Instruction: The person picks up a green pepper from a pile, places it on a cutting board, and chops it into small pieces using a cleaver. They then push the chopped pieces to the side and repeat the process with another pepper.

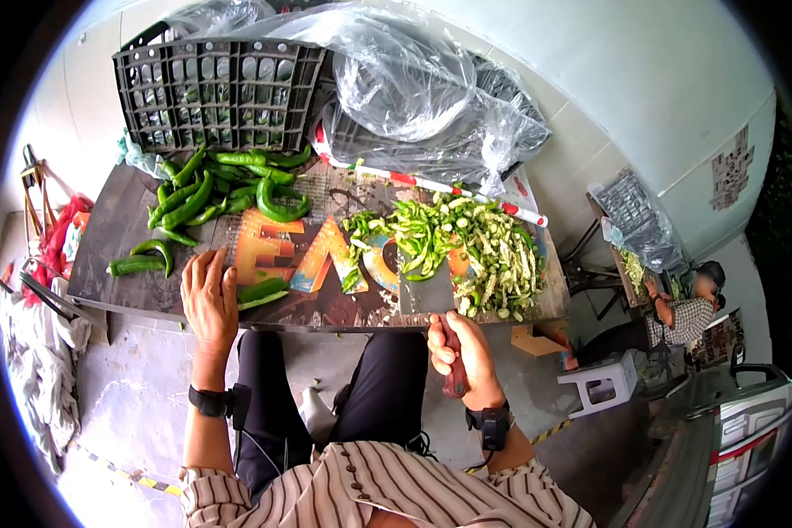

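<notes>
My right hand point(473, 356) is closed around the wooden handle of a cleaver point(424, 297) at the table's front edge. The broad grey blade points away from me, its far end against the sliced green peppers point(493, 255). My left hand point(209, 295) rests at the front edge further left, fingers stretched out and holding nothing. Just right of its fingers lies a green pepper point(262, 293), apparently cut lengthwise. Whole green peppers point(185, 198) are heaped beyond the left hand, with a couple of separate ones point(141, 262) nearer its left side.
Behind the peppers stands a black plastic crate point(220, 97). Clear plastic sheeting point(405, 79) covers another crate beside it. A red-and-white strip point(431, 185) runs along the table point(317, 308). At right, another person point(678, 312) sits by a second table, near a white stool point(603, 383).
</notes>
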Tool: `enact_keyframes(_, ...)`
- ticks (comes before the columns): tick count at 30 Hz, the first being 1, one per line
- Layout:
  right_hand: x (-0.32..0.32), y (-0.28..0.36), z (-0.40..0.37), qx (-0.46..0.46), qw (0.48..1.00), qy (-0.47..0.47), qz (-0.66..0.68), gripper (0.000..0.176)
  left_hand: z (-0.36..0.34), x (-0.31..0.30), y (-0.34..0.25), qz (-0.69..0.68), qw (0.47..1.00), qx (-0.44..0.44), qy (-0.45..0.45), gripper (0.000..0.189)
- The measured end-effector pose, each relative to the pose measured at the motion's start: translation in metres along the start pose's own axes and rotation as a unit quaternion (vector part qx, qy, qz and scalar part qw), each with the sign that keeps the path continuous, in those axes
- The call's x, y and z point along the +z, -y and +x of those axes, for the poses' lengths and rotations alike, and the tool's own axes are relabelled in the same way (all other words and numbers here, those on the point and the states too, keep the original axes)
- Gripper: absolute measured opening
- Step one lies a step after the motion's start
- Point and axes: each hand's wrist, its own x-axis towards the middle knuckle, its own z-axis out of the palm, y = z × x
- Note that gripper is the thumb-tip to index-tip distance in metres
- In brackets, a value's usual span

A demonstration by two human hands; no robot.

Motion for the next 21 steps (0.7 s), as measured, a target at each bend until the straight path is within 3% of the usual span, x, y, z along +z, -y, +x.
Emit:
enact_keyframes(12,0.007,0.022,-0.001,0.003,1.0,-0.007,0.015,0.027,0.0,-0.002,-0.002,0.0,1.0,-0.008,0.001,0.033)
enact_keyframes(18,0.035,0.13,0.024,-0.039,0.999,0.003,-0.024,0.028,0.0,-0.004,-0.006,-0.013,1.0,-0.018,-0.001,0.033)
enact_keyframes(20,0.061,0.171,0.042,-0.096,0.995,-0.022,-0.03,0.027,0.0,-0.005,-0.007,-0.02,1.0,-0.022,-0.007,0.033)
enact_keyframes(21,0.066,0.19,0.053,-0.128,0.989,0.029,-0.068,0.026,0.0,-0.006,-0.008,-0.015,1.0,-0.025,-0.003,0.033)
